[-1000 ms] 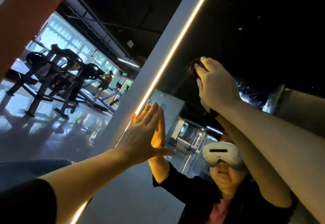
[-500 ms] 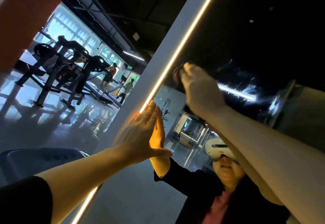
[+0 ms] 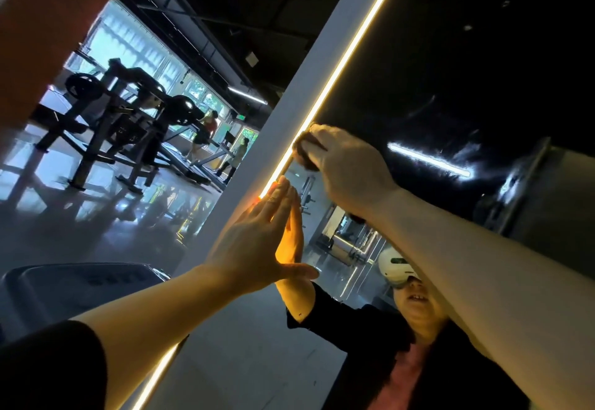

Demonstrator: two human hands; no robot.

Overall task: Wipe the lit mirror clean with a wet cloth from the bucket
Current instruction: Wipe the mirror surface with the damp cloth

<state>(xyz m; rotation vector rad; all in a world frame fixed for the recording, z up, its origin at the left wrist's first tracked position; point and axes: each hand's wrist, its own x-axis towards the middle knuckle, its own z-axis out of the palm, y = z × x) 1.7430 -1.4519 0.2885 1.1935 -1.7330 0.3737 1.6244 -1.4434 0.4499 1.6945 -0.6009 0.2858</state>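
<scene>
Head: gym machines [image 3: 125, 126] (beyond mirror [image 3: 450, 71])

Right hand [image 3: 349, 169] presses cloth [image 3: 305, 153] on mirror [image 3: 450, 71]; left hand [image 3: 257, 242] flat.

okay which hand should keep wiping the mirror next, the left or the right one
The right hand: it grips the dark cloth against the mirror, beside the lit strip. The left hand holds no cloth, lying flat and open against the mirror's edge lower down, apparently bracing.
</scene>
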